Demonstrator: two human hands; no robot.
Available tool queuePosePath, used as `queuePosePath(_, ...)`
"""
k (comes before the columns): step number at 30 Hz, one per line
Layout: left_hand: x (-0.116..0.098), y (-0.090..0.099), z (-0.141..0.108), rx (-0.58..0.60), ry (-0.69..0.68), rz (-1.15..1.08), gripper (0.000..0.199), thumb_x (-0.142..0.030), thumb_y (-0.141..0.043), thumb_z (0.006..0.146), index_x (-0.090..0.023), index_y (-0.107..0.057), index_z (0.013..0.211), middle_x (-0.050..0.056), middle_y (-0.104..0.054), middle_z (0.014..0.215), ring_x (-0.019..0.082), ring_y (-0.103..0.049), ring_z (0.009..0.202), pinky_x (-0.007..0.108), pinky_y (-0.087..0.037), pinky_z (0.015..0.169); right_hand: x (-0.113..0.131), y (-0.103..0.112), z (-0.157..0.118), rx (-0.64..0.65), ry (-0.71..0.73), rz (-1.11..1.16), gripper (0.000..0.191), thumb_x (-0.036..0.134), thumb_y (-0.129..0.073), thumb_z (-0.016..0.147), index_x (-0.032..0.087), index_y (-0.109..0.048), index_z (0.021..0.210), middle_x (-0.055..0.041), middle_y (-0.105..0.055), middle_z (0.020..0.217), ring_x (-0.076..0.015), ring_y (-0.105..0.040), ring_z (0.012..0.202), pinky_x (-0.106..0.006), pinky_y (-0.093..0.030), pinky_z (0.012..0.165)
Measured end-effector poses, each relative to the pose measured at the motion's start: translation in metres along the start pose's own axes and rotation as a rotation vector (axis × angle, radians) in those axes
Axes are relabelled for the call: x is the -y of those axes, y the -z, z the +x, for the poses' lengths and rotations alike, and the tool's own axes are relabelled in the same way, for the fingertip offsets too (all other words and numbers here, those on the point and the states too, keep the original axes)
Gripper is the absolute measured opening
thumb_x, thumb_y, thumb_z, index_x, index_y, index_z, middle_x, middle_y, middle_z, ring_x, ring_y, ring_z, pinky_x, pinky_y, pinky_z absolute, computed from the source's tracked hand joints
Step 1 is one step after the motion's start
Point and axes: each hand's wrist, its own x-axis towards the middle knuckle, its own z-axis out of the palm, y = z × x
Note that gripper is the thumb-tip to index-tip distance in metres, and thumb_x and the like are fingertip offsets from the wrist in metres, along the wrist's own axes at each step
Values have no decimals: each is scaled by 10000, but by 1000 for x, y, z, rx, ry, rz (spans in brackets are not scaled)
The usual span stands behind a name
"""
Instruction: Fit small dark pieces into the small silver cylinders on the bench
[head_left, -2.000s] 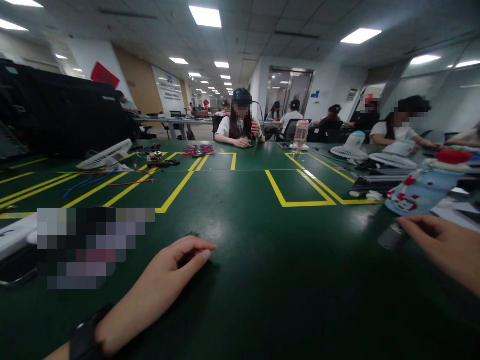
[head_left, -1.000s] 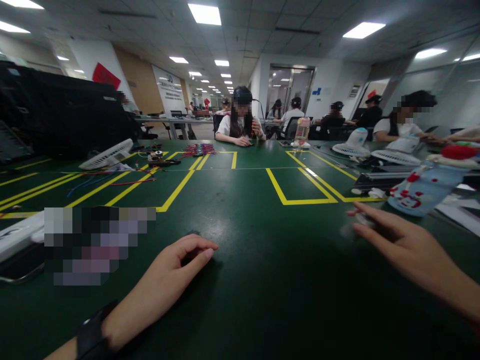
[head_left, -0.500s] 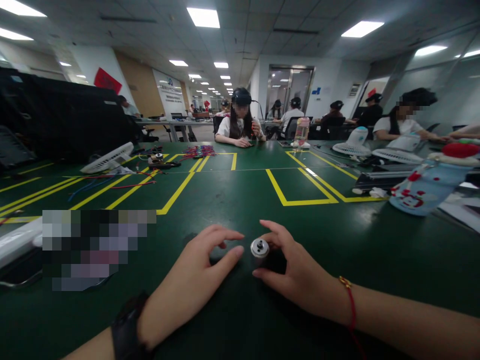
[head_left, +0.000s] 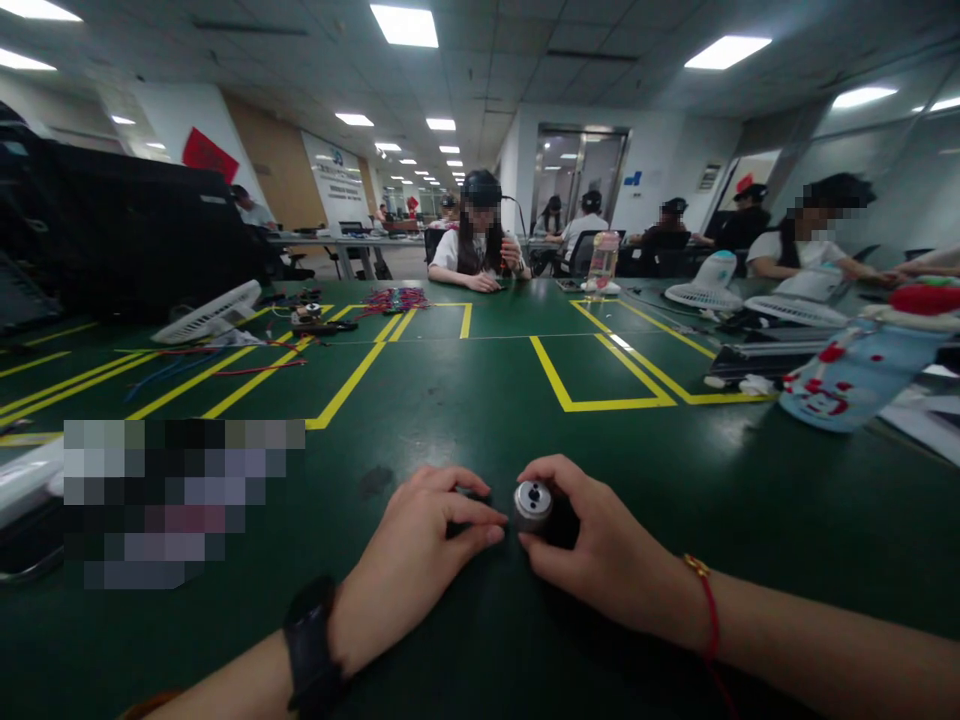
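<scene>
A small cylindrical metal motor (head_left: 533, 507) stands upright on the green table in front of me, its round silver end face up with dark holes in it. My right hand (head_left: 592, 525) curves round it from the right, forefinger at its far side and thumb at its near side. Just left of the motor is my left hand (head_left: 442, 535), thumb and forefinger brought close together in a pinch. Whether something small sits between those fingertips I cannot make out. A dark watch (head_left: 311, 640) is on the left wrist, a red cord bracelet (head_left: 709, 605) on the right.
Yellow tape lines (head_left: 619, 406) mark the green table (head_left: 450, 400). A blue bottle (head_left: 847, 375) and white fans (head_left: 705, 285) stand right. Left are a pixelated item (head_left: 187, 500), another fan (head_left: 210, 312) and loose wires (head_left: 394, 300). A person (head_left: 480, 235) sits opposite.
The left hand has moved right, towards the motor, and its fingertips have drawn together. The motor and right hand have shifted slightly right. A dark piece protruding from the motor's top no longer shows.
</scene>
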Motion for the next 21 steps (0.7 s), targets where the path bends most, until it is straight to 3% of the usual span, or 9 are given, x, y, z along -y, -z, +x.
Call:
queuePosePath(3, 1, 3, 0, 11, 0, -44, 216, -354, -645, 831, -372, -733, 1028, 2, -673, 1115, 262, -573, 1046, 430, -416, 942, -5, 8, -1, -74, -17, 22, 426, 222, -603, 750, 215, -464, 1152, -29, -581, 1048, -122, -571, 896, -251, -485, 792)
queuePosePath(5, 6, 14, -4, -14, 37, -98, 295, -379, -608, 855, -370, -676, 1143, -2, -658, 1170, 251, -582, 1075, 407, -415, 974, -17, 25, -7, -141, -68, 17, 466, 277, -586, 789, 227, -429, 1225, -43, -570, 1110, -132, -581, 946, -266, -498, 831)
queuePosePath(7, 16, 28, -12, -49, 93, -125, 324, -421, -563, 877, -370, -647, 1186, -9, -635, 1227, 252, -579, 1109, 393, -414, 993, -35, 53, -19, -224, -138, -85, 471, 347, -572, 810, 233, -435, 1246, -51, -569, 1132, -149, -590, 964, -283, -510, 831)
queuePosePath(10, 36, 45, -27, -72, 189, -150, 327, -472, -528, 889, -370, -648, 1175, -20, -632, 1249, 261, -566, 1147, 381, -415, 1002, -68, 105, -47, -355, -284, -415, 498, 456, -593, 776, 244, -496, 1216, -66, -585, 1108, -191, -610, 905, -311, -523, 751)
queuePosePath(15, 54, 52, -39, -56, 293, -200, 323, -511, -499, 900, -393, -625, 1172, -45, -635, 1250, 251, -537, 1187, 385, -388, 1023, -103, 176, -92, -421, -635, -710, 524, 547, -554, 790, 254, -497, 1220, -104, -602, 996, -184, -620, 687, -276, -482, 553)
queuePosePath(18, 52, 48, -37, -52, 293, -208, 317, -513, -486, 908, -388, -626, 1163, -48, -639, 1238, 241, -539, 1178, 375, -378, 1025, -114, 189, -100, -412, -655, -768, 495, 561, -445, 849, 241, -480, 1226, -134, -595, 1017, -218, -632, 768, -298, -492, 591)
queuePosePath(21, 49, 45, -36, -48, 271, -204, 320, -508, -481, 913, -362, -631, 1156, -33, -643, 1220, 239, -556, 1143, 365, -393, 998, -113, 174, -89, -496, -483, -1063, 718, 631, -510, 780, 132, -435, 1290, -228, -502, 1209, -374, -506, 1121, -454, -450, 850)
